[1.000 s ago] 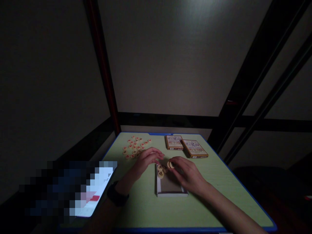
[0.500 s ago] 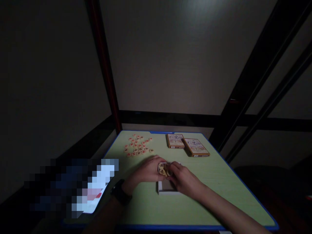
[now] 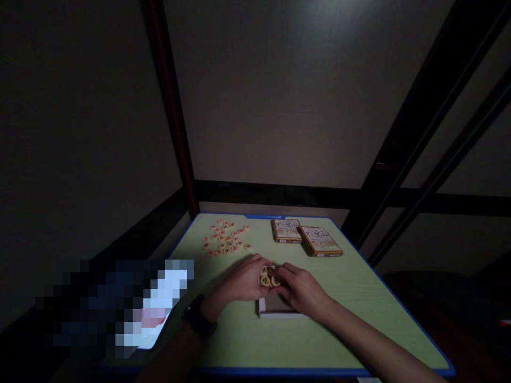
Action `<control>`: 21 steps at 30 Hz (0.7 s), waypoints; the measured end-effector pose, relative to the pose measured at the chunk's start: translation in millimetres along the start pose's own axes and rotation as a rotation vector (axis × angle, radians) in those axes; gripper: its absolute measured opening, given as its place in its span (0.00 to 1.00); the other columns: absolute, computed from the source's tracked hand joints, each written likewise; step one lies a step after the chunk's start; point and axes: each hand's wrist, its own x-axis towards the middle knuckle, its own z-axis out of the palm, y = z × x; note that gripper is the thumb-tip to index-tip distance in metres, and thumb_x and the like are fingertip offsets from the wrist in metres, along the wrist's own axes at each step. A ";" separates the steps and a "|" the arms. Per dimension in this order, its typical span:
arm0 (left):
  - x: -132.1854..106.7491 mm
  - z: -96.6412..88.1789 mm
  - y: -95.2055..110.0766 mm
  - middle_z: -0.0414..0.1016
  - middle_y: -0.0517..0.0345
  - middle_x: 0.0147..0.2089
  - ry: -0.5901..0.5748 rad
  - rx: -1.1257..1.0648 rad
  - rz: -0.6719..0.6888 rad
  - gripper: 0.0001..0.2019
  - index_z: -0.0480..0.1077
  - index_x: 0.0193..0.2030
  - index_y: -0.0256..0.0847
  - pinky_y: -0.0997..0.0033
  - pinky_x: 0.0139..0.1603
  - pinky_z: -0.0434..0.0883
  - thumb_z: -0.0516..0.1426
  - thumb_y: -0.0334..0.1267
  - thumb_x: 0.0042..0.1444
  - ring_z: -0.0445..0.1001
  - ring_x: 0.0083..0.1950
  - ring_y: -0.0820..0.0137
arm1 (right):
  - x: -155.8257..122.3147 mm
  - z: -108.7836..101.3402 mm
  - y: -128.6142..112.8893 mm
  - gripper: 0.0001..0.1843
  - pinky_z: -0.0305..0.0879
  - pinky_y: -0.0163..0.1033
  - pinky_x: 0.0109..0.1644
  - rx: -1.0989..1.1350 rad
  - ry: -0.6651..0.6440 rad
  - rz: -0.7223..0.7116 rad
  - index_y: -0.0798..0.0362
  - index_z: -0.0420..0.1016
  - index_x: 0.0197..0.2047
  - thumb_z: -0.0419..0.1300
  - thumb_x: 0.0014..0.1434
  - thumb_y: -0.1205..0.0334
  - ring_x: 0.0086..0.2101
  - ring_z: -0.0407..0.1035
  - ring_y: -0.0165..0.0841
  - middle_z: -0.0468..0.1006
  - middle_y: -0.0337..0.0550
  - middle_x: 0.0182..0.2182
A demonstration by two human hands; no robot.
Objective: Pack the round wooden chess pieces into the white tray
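Note:
Several round wooden Chinese chess pieces (image 3: 266,280) with dark characters are gathered in a cluster between my two hands. My left hand (image 3: 251,279) curls around their left side, a dark watch (image 3: 199,316) on its wrist. From the right, my right hand (image 3: 300,287) grips the cluster with bent fingers; its fingertips partly cover the pieces. Below the cluster lies a shallow white-edged box (image 3: 275,306) with a grey-brown inside, its right part hidden by my right hand. Farther left on the table, several more Chinese chess pieces (image 3: 229,243) lie spread out, most with red characters.
Two printed flat boxes, a nearer one (image 3: 322,241) and a farther one (image 3: 287,230), lie at the back right of the green, blue-edged table (image 3: 359,314). A blurred-out bright patch (image 3: 163,292) covers the left edge. Walls (image 3: 271,106) stand behind and to the left.
The pieces between my hands have shifted slightly, and a dark-marked one shows more clearly near my right fingertips. Both hands stay in nearly the same place.

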 end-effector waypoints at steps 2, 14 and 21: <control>-0.1 0.4 -0.8 0.74 0.51 0.47 -0.010 -0.008 -0.001 0.18 0.71 0.45 0.41 0.64 0.51 0.69 0.64 0.38 0.46 0.73 0.49 0.60 | -0.3 -1.4 1.0 0.12 0.66 0.38 0.39 0.017 0.018 -0.013 0.52 0.75 0.49 0.62 0.62 0.61 0.36 0.74 0.37 0.77 0.46 0.37; -0.4 0.4 -0.6 0.74 0.52 0.44 -0.014 -0.002 0.037 0.16 0.71 0.42 0.42 0.66 0.49 0.69 0.64 0.41 0.47 0.72 0.48 0.61 | 2.9 4.3 2.8 0.12 0.68 0.38 0.42 0.092 0.003 -0.010 0.53 0.74 0.45 0.65 0.60 0.58 0.39 0.77 0.40 0.82 0.48 0.38; -0.5 0.2 0.0 0.74 0.53 0.45 -0.004 -0.008 0.012 0.15 0.71 0.42 0.42 0.66 0.49 0.69 0.63 0.37 0.45 0.72 0.48 0.61 | 2.4 2.1 1.2 0.12 0.66 0.37 0.39 0.070 0.002 0.013 0.53 0.73 0.45 0.65 0.59 0.58 0.37 0.76 0.39 0.82 0.48 0.37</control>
